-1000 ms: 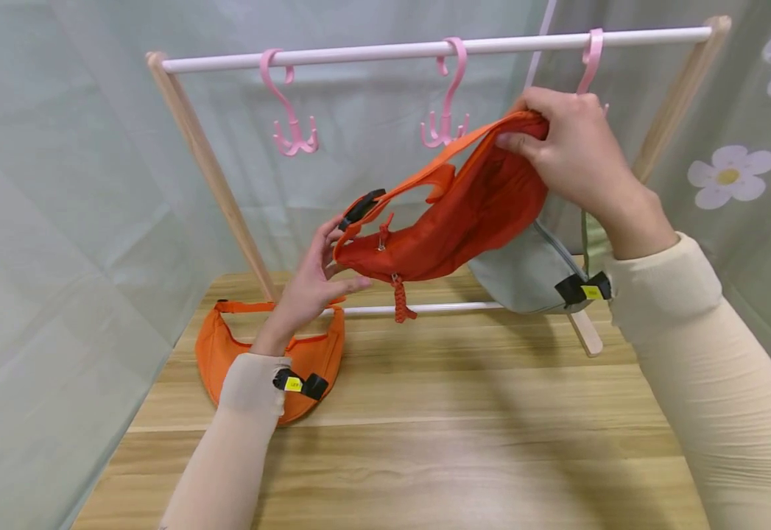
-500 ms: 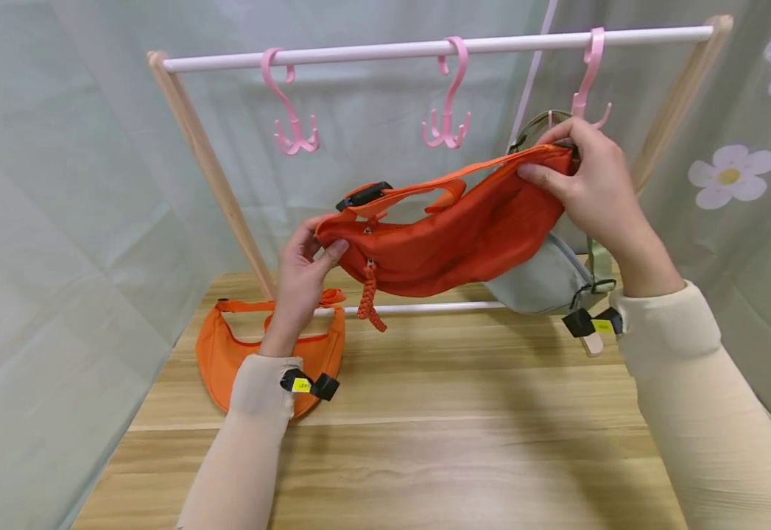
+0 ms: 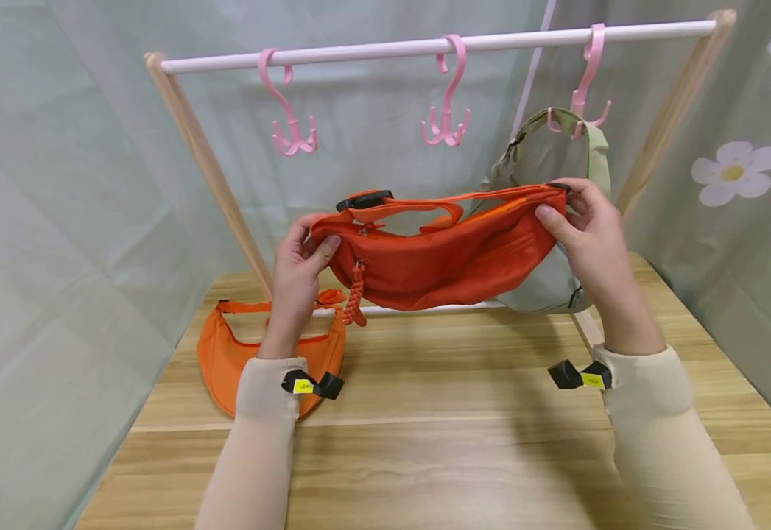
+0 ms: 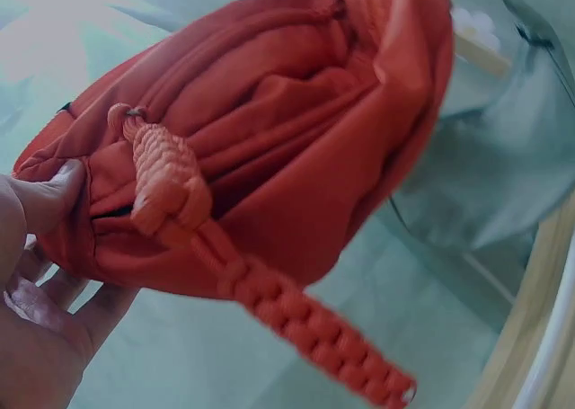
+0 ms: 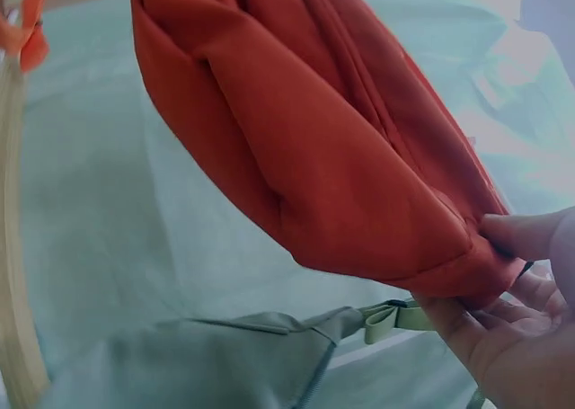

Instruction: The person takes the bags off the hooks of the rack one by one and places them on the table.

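Note:
A red-orange sling bag (image 3: 438, 269) is stretched level between my two hands, above the table and in front of the rack. My left hand (image 3: 295, 276) pinches its left end, thumb on the front face. The right end is gripped by my right hand (image 3: 593, 243), thumb in front and fingers behind. A black buckle (image 3: 365, 199) sits on the strap along the top. From the zipper at the left dangles a braided pull (image 3: 355, 298); the left wrist view shows two braided pulls, one being a long braid (image 4: 314, 333).
A white rod (image 3: 385, 51) on wooden posts carries pink hooks (image 3: 447, 103). A grey-green bag (image 3: 537, 283) hangs from the right hook, partly behind the held bag. Another orange bag (image 3: 216, 357) lies on the wooden table (image 3: 451, 442) at left, partly behind my left forearm.
My right hand has come down, levelling the tilted bag. My left hand moved slightly left and now pinches the end it was loosely touching. More of the grey-green bag shows.

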The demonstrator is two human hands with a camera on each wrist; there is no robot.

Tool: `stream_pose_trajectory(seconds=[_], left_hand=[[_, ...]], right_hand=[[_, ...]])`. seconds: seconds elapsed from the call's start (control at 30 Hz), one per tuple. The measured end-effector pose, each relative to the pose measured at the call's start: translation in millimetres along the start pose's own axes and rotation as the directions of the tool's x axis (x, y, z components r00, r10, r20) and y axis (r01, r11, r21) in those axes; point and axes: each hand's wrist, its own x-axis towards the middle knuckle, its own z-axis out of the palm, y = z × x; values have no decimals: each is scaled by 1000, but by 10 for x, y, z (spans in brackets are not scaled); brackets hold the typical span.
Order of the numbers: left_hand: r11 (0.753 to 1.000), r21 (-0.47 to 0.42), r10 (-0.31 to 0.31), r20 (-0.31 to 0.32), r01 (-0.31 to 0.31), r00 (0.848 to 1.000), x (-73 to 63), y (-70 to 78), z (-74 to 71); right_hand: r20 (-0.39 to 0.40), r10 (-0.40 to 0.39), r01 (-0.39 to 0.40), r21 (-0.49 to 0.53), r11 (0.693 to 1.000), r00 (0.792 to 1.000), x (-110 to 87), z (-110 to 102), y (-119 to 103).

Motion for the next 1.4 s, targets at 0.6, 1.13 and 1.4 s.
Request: stream_pose_trajectory(seconds=[0.6, 1.13, 1.4], left_hand=[[977, -211, -66, -155, 32, 986, -147, -182, 76], [984, -43, -173, -6, 172, 985, -206, -155, -48], [976, 21, -219, 65, 218, 974, -197, -177, -116]], right_hand=[[-110, 32, -2, 268, 963, 993, -285, 49, 315], [-50, 106, -106, -2, 994, 993, -281, -65, 373], [18, 154, -153, -58, 987, 988, -258, -94, 379]])
